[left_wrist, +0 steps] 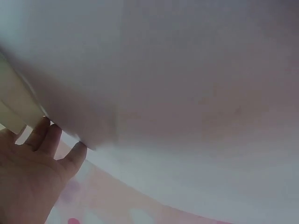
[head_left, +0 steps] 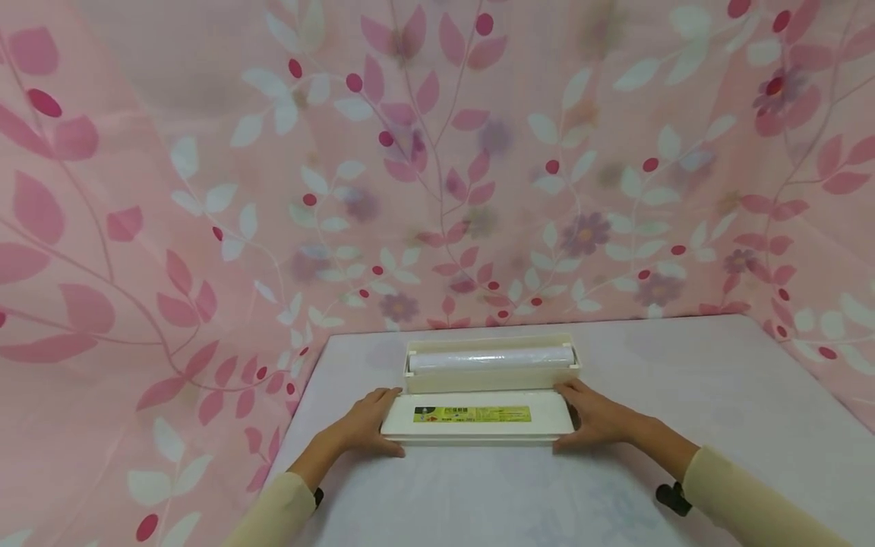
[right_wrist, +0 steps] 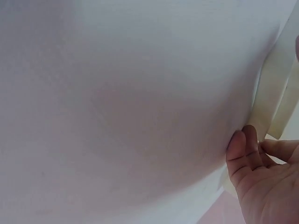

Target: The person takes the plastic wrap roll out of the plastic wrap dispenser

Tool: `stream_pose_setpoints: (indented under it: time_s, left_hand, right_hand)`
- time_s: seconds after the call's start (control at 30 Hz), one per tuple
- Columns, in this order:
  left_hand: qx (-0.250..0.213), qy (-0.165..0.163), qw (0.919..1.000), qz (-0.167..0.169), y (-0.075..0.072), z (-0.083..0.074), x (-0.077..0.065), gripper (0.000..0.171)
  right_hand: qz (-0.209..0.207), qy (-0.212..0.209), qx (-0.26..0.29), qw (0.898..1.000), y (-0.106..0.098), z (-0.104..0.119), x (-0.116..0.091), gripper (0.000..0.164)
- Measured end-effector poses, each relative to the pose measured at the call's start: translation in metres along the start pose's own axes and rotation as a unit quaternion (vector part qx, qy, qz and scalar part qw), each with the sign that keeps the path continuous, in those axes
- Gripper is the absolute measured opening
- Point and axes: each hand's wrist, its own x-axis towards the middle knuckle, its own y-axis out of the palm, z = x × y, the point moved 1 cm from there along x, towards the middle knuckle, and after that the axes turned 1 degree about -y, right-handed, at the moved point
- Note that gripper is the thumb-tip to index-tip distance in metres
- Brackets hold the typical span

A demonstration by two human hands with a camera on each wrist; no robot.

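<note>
So, both hands are on the white lid (head_left: 478, 429), one per end. L hand (head_left: 362, 425) has its end btwn thumb & fingers, thumb at the near edge, fingertips at the far corner. R hand (head_left: 601, 418) mirrors that on the other end, so I'd call both clamped on the lid. Wrist views show my fingertips low, right by the table (head_left: 492, 494), tho whether the lid's resting on it or a touch above, can't tell.

Lid lies label (head_left: 502, 416) side up, long edge along the front of the box (head_left: 492, 380); can't tell if the two are joined or just side by side. Box is uncovered, w/ the roll of plastic wrap (head_left: 488, 358) lying lengthwise inside, no hand on it.

Step in hand, imo: handling the lid, w/ the box uncovered: prob. either just setting it down or about to pick it up, can't say which. If it's a lift, next move calls for both ends up together, kept level, w/o knocking the box. If it's a set-down, fingers should ease off both ends evenly, then the roll is free to reach.
</note>
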Motion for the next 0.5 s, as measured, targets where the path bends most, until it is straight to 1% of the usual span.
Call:
stream_pose_setpoints:
  time_s: [0.13, 0.23, 0.33, 0.43, 0.5]
  left_hand:
    - [0.002, -0.012, 0.9999, 0.008, -0.001, 0.0, -0.004, 0.125]
    - [0.012, -0.019, 0.9997, 0.005, -0.003, 0.0, -0.005, 0.12]
    - [0.032, -0.021, 0.9992, -0.012, -0.006, 0.0, -0.006, 0.112]
    - [0.041, -0.022, 0.9984, -0.033, -0.009, 0.001, -0.007, 0.103]
    - [0.045, -0.023, 0.9979, -0.04, -0.011, 0.003, -0.009, 0.099]
  right_hand:
    - [0.008, 0.011, 0.007, 1.0, -0.004, -0.001, -0.002, 0.111]
    - [0.014, 0.028, 0.009, 0.999, -0.008, -0.004, -0.003, 0.107]
    - [0.009, 0.033, -0.006, 0.999, -0.011, -0.008, -0.007, 0.1]
    - [-0.007, 0.027, -0.024, 0.999, -0.015, -0.011, -0.011, 0.091]
    - [-0.021, 0.027, -0.035, 0.999, -0.018, -0.014, -0.016, 0.087]
